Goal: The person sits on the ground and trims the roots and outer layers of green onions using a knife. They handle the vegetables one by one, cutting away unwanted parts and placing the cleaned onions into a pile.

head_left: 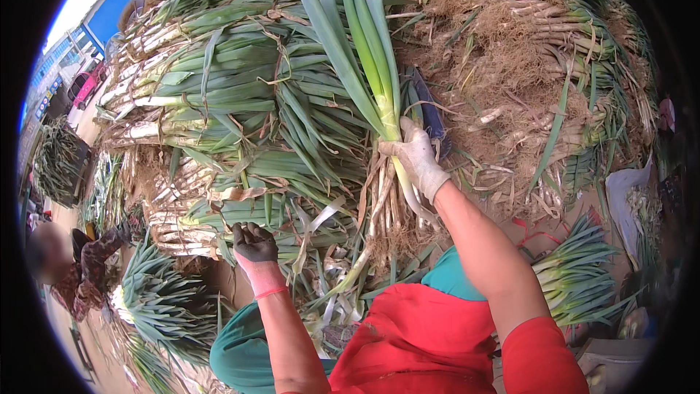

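Note:
My right hand (pixel 414 156), in a pale work glove, grips a large green onion (pixel 388 115) around the base of its leaves. The green leaves point up and away from me, and the white stalk (pixel 406 183) hangs below the hand. Under it lies a cluster of rooted green onion stalks (pixel 385 219). My left hand (pixel 255 251) wears a pink glove with dark, dirty fingers, which are curled inward with nothing visible in them. Close above it is a dry, brownish leaf strip (pixel 238 193) on the stacked green onions (pixel 240 82).
Bundles with brown roots (pixel 508 49) are heaped at the right. A trimmed bundle (pixel 579 273) lies by my right side, another leafy bundle (pixel 158 295) at the left. A person in patterned sleeves (pixel 101 262) is at far left. A loaded cart (pixel 60 161) and pink vehicle (pixel 85 86) stand beyond.

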`<state>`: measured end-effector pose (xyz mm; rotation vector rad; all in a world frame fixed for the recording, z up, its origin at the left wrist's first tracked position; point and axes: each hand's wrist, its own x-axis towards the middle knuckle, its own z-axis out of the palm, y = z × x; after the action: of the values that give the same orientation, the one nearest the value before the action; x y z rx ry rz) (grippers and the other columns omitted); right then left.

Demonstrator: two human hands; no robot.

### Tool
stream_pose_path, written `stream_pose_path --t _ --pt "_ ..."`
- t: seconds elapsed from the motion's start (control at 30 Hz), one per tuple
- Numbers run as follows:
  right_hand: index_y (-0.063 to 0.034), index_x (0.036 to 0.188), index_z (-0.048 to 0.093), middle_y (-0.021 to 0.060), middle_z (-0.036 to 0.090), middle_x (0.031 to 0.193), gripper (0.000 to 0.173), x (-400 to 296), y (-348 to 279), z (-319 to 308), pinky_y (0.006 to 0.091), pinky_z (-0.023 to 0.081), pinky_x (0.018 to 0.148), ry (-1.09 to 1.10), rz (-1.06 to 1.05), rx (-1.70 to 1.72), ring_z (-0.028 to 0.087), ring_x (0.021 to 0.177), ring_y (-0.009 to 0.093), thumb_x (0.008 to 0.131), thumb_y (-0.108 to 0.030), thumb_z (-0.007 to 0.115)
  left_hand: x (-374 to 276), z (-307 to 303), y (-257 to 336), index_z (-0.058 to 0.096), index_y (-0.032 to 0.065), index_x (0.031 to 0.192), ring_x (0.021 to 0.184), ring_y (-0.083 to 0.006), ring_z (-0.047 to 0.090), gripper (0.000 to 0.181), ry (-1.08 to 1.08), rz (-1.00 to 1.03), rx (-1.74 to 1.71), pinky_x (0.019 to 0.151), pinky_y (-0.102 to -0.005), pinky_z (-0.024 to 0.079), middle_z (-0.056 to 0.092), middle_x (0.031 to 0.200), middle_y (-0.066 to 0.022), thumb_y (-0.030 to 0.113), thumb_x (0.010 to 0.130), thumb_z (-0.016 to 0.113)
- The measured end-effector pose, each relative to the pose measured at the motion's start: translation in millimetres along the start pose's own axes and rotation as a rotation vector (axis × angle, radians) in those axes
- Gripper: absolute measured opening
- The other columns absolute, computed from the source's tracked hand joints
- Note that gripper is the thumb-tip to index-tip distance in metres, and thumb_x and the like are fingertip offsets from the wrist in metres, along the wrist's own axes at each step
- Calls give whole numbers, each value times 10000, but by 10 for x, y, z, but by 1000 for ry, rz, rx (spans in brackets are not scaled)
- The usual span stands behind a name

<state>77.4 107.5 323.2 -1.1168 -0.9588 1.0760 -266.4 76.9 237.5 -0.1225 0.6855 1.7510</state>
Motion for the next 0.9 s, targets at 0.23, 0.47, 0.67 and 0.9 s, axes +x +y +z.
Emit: stream_pose_path --t 0.23,0.47,0.67,0.9 --pt "-59 1106 499 64 587 833 387 112 43 -236 298 549 589 -80 46 424 616 648 183 775 41 672 -704 -575 -920 535 31 1214 1021 -197 580 366 -63 -267 943 856 -293 457 590 1109 -136 214 902 596" --pt "-46 1113 498 58 558 798 289 53 -64 -182 311 484 617 -215 129 765 576 682 166 842 -18 596 -1029 187 -1452 421 -4 1341 1103 -233 554 592 -971 -6 1172 972 -328 415 531 1271 -161 153 821 656" --pt "-34 1131 499 74 603 852 340 -14 -172 -202 265 500 560 -1 88 535 585 639 148 838 -102 656 -1322 133 -1522 474 58 1293 895 -355 597 559 -875 710 1740 770 -420 479 608 1011 -171 109 761 639" --pt "3 1189 472 115 631 939 382 57 -261 -245 304 542 658 23 86 491 649 821 223 907 -225 593 -1324 24 -1392 531 77 1236 851 -336 608 502 -816 588 1766 739 -430 481 611 976 -153 168 760 660"
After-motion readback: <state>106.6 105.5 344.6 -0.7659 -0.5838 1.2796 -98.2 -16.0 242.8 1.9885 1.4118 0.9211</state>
